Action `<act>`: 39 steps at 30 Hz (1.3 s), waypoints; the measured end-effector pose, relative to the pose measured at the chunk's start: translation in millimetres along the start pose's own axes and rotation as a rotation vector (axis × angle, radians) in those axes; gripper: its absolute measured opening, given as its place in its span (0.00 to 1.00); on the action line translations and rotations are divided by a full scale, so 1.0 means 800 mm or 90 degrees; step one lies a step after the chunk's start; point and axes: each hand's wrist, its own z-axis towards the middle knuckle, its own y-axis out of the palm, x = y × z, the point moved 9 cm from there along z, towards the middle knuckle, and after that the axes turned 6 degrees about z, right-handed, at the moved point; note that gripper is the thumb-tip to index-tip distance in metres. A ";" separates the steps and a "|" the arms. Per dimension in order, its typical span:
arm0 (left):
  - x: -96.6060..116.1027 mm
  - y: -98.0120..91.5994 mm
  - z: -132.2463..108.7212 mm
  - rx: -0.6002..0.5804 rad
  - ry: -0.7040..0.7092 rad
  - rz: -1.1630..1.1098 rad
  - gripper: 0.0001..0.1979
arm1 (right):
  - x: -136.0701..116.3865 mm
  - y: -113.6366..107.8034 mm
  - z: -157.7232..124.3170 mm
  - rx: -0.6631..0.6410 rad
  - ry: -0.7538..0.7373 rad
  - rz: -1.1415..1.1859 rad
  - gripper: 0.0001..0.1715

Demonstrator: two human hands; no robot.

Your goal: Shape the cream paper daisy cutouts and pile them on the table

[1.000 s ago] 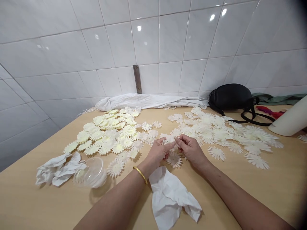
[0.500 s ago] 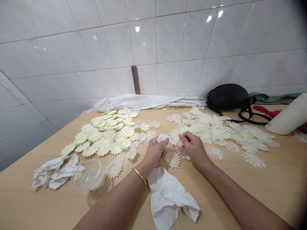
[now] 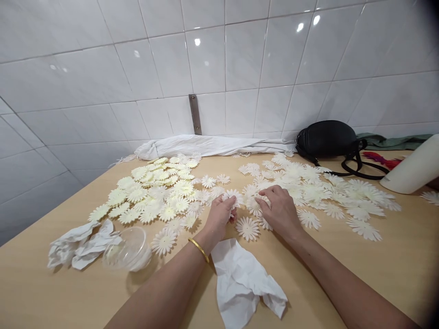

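White tile wall (image 3: 85,59) and pale wood desk (image 3: 44,283): hand positions among flower cutouts (image 3: 206,181)

1. Surroundings. The wall stands behind the desk and carries a vertical metal strip (image 3: 195,114). Along its base lie a long white cloth (image 3: 212,145), a black bag (image 3: 325,139) with looped straps, and a green cloth (image 3: 394,141). A white cylinder (image 3: 411,164) lies at the far right, just beside a small red item (image 3: 380,160).

2. Work surface. The cutouts form two loose spreads: a yellower spread (image 3: 151,196) left of centre and a whiter spread (image 3: 308,192) to the right. Further left, a crumpled tissue (image 3: 80,244) lies beside a clear plastic cup (image 3: 126,249), which rests on its side. A second crumpled tissue (image 3: 247,278) lies nearer the person, under the hands.

3. Hands. The left hand (image 3: 217,219), with a gold bangle (image 3: 198,250) at its wrist, has its grip nearly closed, thumb and fingers pinching one white flower (image 3: 233,196) by its lower edge. The flower lies forward of that hand and has no clear long axis. The right hand (image 3: 279,210) is nearby, angled down onto the near edge of the whiter spread; whether its grip has hold of a cutout cannot be told. A loose flower (image 3: 247,228) lies flat on the desk between the hands.
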 end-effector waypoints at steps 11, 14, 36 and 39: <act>0.001 -0.012 0.005 0.042 0.003 -0.041 0.09 | -0.003 0.078 -0.025 -0.258 -0.148 -0.190 0.29; -0.003 -0.005 0.004 0.022 -0.001 -0.020 0.09 | 0.018 0.062 -0.010 -0.186 -0.074 -0.242 0.29; 0.006 0.024 -0.005 -0.117 0.089 0.069 0.21 | -0.019 0.038 -0.012 -0.183 0.109 0.528 0.18; 0.002 0.024 -0.004 -0.122 0.075 0.059 0.20 | -0.011 0.038 -0.011 -0.154 0.134 0.518 0.18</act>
